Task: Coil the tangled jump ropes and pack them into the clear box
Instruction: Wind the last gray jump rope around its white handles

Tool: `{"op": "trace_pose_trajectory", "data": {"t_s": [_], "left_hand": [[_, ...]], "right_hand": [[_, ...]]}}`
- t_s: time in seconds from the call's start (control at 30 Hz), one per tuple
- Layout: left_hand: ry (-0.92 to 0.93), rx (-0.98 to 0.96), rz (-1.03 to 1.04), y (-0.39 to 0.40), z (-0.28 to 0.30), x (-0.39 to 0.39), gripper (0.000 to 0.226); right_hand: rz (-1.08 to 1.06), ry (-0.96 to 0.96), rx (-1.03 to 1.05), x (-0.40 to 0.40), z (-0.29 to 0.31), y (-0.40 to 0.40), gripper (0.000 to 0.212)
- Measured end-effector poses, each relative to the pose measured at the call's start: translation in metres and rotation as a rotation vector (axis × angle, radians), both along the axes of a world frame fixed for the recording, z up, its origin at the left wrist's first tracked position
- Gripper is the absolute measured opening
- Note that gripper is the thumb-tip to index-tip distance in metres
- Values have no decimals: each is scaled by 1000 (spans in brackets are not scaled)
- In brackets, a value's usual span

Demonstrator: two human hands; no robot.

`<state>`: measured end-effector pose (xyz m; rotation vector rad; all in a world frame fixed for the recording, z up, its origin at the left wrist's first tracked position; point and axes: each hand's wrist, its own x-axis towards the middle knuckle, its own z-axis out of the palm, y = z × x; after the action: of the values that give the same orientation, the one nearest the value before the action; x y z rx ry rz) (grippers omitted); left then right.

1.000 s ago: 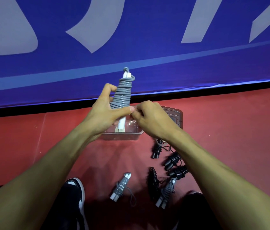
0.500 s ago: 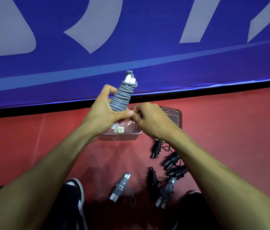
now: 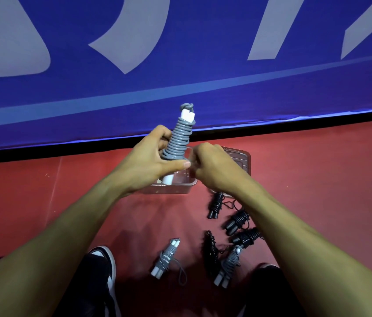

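Coiled rope point(image 3: 179, 139) lower (red floor point(image 3: 317, 179))

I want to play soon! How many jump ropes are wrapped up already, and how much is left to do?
Six wrapped bundles lie on the red floor: two grey ropes with white handles and four black ones. The left hand grips another grey coiled rope; the right hand pinches at its lower end, seemingly finishing it. No rope shows in the clear plastic box, so packing is left.
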<state>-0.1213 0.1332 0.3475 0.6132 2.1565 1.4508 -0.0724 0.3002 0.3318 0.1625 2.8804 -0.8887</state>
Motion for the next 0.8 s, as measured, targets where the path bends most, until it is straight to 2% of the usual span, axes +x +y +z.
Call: {"op": "trace_pose_trajectory", "data": {"t_s": [0.1,0.3,0.4,0.5,0.63,0.67,0.73,0.8], "left_hand": [[48,-20,10,1,3,4,48],[97,-76,-39,3,5,4,54],[88,-95,37,1,3,0,59],[42,-63,50,-2,1,-4,59],[-190,112,-7,-1,2,-5,39],[-196,122,4,-2,0,-6,35],[-132,89,59,-2,-4,-9,36],[-57,7,113,-3,-3,-9,52]], "right_hand": [[-14,-6,-7,-1,1,-2,13],[-13,0,105,1,-1,0,36],[-47,12,134,2,-4,2,33],[-30,18,147,1,-7,2,35],[-63,52,75,0,-4,4,44],[-69,64,71,0,-2,4,45],[-68,88,50,0,2,3,45],[-46,102,16,0,5,2,45]]}}
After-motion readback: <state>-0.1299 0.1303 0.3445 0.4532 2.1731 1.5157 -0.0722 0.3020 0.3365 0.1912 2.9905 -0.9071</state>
